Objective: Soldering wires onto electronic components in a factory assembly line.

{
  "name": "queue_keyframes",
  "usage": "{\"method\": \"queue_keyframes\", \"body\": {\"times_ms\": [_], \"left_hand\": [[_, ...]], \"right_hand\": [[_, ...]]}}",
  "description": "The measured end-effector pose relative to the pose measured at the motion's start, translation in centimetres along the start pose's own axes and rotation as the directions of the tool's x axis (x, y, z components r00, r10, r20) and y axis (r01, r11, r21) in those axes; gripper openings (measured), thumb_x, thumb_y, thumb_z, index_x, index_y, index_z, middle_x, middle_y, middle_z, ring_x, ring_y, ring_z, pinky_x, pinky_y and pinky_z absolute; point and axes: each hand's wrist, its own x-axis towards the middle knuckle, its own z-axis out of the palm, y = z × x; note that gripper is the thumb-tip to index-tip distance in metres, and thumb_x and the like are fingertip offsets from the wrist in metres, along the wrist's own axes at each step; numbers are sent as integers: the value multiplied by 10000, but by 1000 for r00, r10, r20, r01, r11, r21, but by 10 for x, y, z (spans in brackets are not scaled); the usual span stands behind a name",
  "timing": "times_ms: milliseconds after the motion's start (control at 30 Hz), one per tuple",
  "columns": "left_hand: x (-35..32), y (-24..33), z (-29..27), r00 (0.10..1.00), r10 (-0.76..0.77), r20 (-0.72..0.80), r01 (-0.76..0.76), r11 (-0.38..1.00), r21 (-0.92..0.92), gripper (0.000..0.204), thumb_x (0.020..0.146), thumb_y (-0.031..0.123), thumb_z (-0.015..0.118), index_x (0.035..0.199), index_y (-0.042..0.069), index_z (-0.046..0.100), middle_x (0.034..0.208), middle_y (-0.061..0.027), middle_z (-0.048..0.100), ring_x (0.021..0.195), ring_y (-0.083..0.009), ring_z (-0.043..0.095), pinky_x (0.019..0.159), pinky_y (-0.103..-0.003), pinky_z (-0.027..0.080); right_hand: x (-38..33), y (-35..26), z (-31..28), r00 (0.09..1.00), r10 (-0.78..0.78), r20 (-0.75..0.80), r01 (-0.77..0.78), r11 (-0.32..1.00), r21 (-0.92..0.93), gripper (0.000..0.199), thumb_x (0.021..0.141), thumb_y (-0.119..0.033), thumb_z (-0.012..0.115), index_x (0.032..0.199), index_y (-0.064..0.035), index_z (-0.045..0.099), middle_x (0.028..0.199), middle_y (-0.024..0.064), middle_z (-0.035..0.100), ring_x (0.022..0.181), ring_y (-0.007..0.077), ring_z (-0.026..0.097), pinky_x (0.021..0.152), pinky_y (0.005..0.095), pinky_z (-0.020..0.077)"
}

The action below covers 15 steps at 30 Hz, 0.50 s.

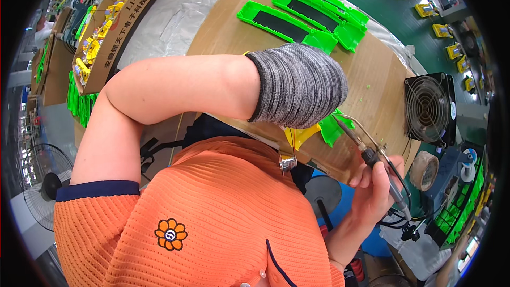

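My right hand is closed around the handle of a soldering iron with a thin bent metal tube alongside it. The iron's tip points up-left at a bright green plastic housing; I cannot tell whether they touch. Across the middle reaches my left arm, its end covered by a grey knitted sleeve that hides the left hand and fingers. Below the sleeve, a yellow plastic part shows beside the green housing. Thin wires run down to a small silver cylindrical part near my shirt.
Several green housings, some with black strips, lie at the far side of the cardboard-covered table. At the right stand a black square fan and a tape roll. A carton of yellow parts is at far left.
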Motion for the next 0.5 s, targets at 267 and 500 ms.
{"method": "queue_keyframes", "body": {"times_ms": [267, 500], "left_hand": [[-1, -1, -1, 997, 44, -70, -47, 998, -43, 120, 675, 133, 734, 738, 33, 713, 700, -151, 659, 646, -322, 660, 569, -398, 532], [0, -2, 0, 998, 42, -47, -43, 999, -22, 128, 683, 144, 740, 726, 26, 714, 686, -153, 655, 636, -317, 658, 554, -403, 526]], "right_hand": [[20, -6, 5, 995, 61, 81, -47, 986, -158, 142, 866, -10, 588, 887, 1, 449, 639, 89, 533, 473, 135, 511, 491, 270, 473], [22, -6, 3, 991, 80, 111, -58, 980, -191, 137, 848, 4, 612, 880, 23, 480, 663, 97, 590, 500, 144, 574, 498, 243, 442]]}}
